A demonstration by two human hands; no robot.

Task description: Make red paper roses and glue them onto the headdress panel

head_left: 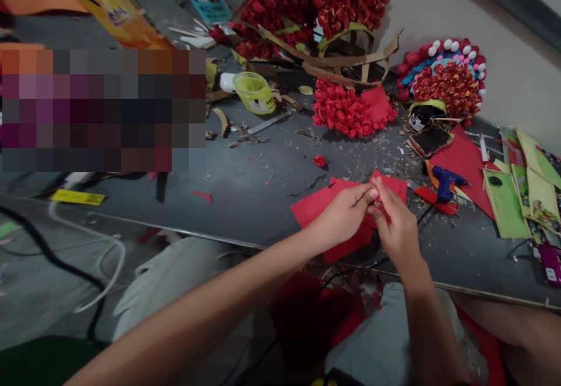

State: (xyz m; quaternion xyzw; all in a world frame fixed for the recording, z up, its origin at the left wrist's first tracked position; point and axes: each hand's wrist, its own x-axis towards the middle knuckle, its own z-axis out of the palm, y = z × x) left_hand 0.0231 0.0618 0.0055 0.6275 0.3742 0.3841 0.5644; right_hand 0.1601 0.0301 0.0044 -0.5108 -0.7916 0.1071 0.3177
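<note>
My left hand (344,215) and my right hand (397,225) meet above the near edge of a dark grey board (245,181). Both pinch one small piece of red paper (380,206) between fingertips and thumbs. Under the hands lie flat red paper sheets (324,207). A single small rolled red paper flower (319,161) sits on the board just beyond them. A blue glue gun (446,180) rests right of my right hand, its black cord running toward me.
A heap of red paper flowers (348,110), a flower-covered cardboard frame (307,11) and a beaded headpiece (445,79) stand at the back. A yellow-green tub (255,92) and a blade lie among scraps. Green printed cards (521,196) lie at right; cables (83,257) at left.
</note>
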